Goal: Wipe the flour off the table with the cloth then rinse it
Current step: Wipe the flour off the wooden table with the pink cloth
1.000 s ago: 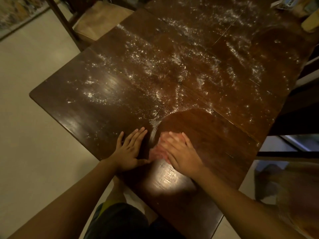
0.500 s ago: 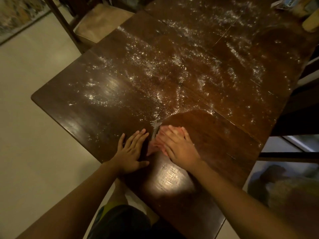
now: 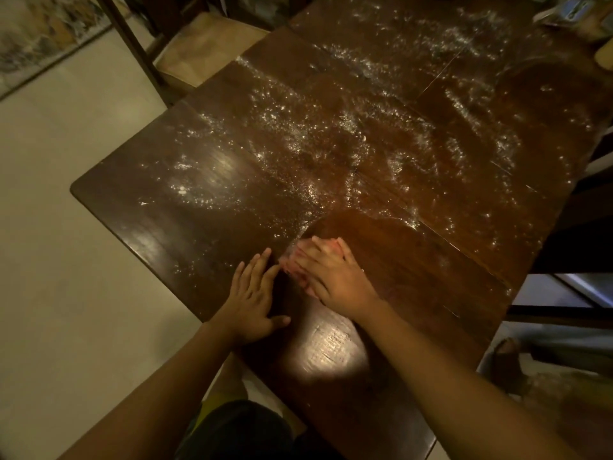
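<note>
head view: right hand (image 3: 331, 277) presses flat on the cloth (image 3: 288, 264), left hand (image 3: 252, 303) spread on the worktop (image 3: 431, 280); cloth seems soft, limp, best pinned under the palm.

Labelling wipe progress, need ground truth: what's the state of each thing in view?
Dark wooden table: wiped patch near the front, rest dusted.
White flour: scattered over most of the top, unwiped.
Pink cloth: flat on the table at the flour's edge, mostly covered.
Right hand: pressing flat on the cloth, fingers straight.
Left hand: flat on the table beside the cloth, fingers straight.
Wooden chair with tan seat: at the far side, unoccupied.
</note>
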A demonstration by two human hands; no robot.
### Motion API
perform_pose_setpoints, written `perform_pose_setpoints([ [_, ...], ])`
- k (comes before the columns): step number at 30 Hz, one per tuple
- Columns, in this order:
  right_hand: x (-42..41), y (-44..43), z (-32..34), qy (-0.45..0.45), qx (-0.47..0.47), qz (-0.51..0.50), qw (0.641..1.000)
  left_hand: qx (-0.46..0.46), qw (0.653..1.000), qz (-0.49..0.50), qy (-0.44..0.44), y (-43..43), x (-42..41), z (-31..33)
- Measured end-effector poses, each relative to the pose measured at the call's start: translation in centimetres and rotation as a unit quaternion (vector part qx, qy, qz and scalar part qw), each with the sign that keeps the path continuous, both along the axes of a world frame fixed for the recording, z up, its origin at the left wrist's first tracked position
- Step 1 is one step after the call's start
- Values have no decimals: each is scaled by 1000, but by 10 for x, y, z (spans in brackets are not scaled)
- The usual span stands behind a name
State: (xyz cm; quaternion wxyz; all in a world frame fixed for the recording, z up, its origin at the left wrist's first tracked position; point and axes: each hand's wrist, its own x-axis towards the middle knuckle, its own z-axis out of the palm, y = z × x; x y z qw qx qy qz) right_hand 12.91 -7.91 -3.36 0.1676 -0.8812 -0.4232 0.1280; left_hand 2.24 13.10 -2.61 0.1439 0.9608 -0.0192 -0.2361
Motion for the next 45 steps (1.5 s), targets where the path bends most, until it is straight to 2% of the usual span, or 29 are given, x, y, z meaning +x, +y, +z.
perform_pose_setpoints([
  [3,6,-39,-5,-25,-18,56,998,-3,998,67,-1,9,-7,6],
  [5,22,-54,-7,-14,-28,-20,999,-2,997,73,8,15,-15,10],
  [8,39,-29,2,0,-12,-207,978,-8,997,73,22,19,-20,10],
  [10,38,4,6,12,-15,-242,970,-13,996,78,27,19,-18,9],
  [11,31,19,5,13,-19,-209,978,-16,996,78,31,20,-18,9],
  [13,9,35,0,-31,-52,-59,996,-19,996,76,34,21,-17,7],
  [15,-10,27,-6,-41,-44,85,995,-27,996,78,35,22,-16,6],
  [18,-10,-9,-8,-38,3,160,986,-39,996,78,32,24,-16,7],
  [20,2,-32,-8,-28,-4,112,993,-46,996,73,33,25,-16,7],
  [22,15,-32,-6,-5,-3,-27,1000,-49,996,69,32,26,-17,8],
  [24,18,-5,1,8,-5,-174,985,-53,995,72,32,25,-17,7],
  [26,10,30,4,11,-20,-229,973,-51,995,80,31,24,-17,6],
  [27,3,44,2,4,-30,-208,978,-52,995,84,27,24,-17,6],
  [30,-32,53,-4,-57,-49,-39,996,-100,990,102,6,24,-19,9],
  [33,-56,20,-6,-69,-54,97,991,-202,969,145,-9,40,-20,21],
  [35,-54,-8,-5,-76,-59,140,986,-207,963,166,-54,61,-19,27],
  [36,-48,-20,-4,-74,-65,122,988,-188,962,181,-81,73,-17,29],
  [38,-42,-22,-2,-28,-67,-21,997,-120,968,194,-105,105,-10,27],
  [40,-49,9,5,20,-40,-225,973,-39,979,173,-99,137,2,22],
  [42,-61,55,9,16,-21,-343,939,7,987,146,-73,165,16,16],
  [43,-69,77,9,10,-19,-352,936,18,989,135,-54,177,22,14],
  [45,-91,111,10,8,-35,-265,964,23,993,116,-26,200,32,9],
])
